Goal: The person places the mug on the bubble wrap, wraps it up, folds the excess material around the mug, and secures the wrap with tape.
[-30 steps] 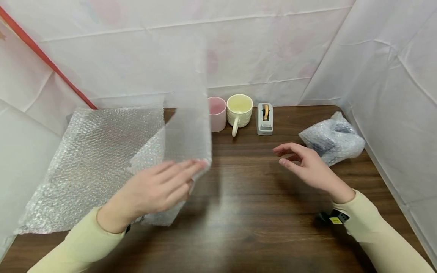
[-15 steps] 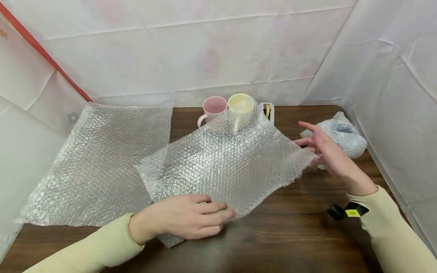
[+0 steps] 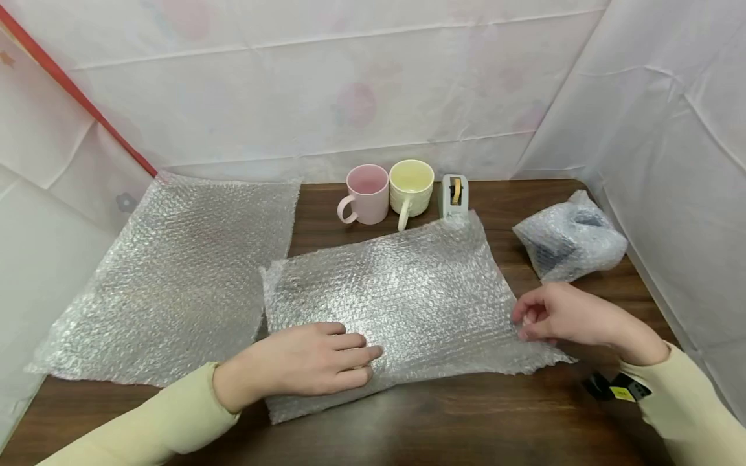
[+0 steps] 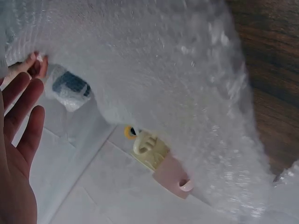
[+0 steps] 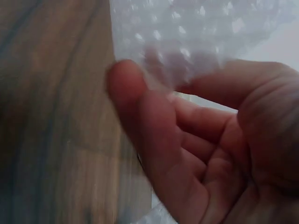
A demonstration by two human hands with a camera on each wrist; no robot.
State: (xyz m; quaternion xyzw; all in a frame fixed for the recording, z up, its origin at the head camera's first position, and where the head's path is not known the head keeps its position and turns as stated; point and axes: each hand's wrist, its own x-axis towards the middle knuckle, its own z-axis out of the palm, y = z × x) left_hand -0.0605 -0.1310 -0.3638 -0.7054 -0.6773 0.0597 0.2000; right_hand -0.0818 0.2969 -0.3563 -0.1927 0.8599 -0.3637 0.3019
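Observation:
A sheet of bubble wrap (image 3: 402, 285) lies across the middle of the table, its near right corner stretched toward the right hand. The right hand (image 3: 568, 317) pinches its right edge; in the right wrist view the bubble wrap (image 5: 182, 32) runs between thumb and curled fingers. Over the sheet's near left part is the left hand (image 3: 309, 362), back up, its fingers loosely extended. In the left wrist view this left hand (image 4: 23, 126) shows spread fingers with nothing between them.
Another bubble wrap sheet (image 3: 180, 278) lies flat at the left. Along the back stand a pink mug (image 3: 368, 197), a yellow mug (image 3: 411, 184) and a tape dispenser (image 3: 454, 194). A bubble-wrapped bundle (image 3: 574, 239) sits at the right, near the white curtain (image 3: 670, 181).
The raised sheet has come down and spread out over the middle of the table. The right hand reached out, took its right edge and drew it nearer. The left hand moved right.

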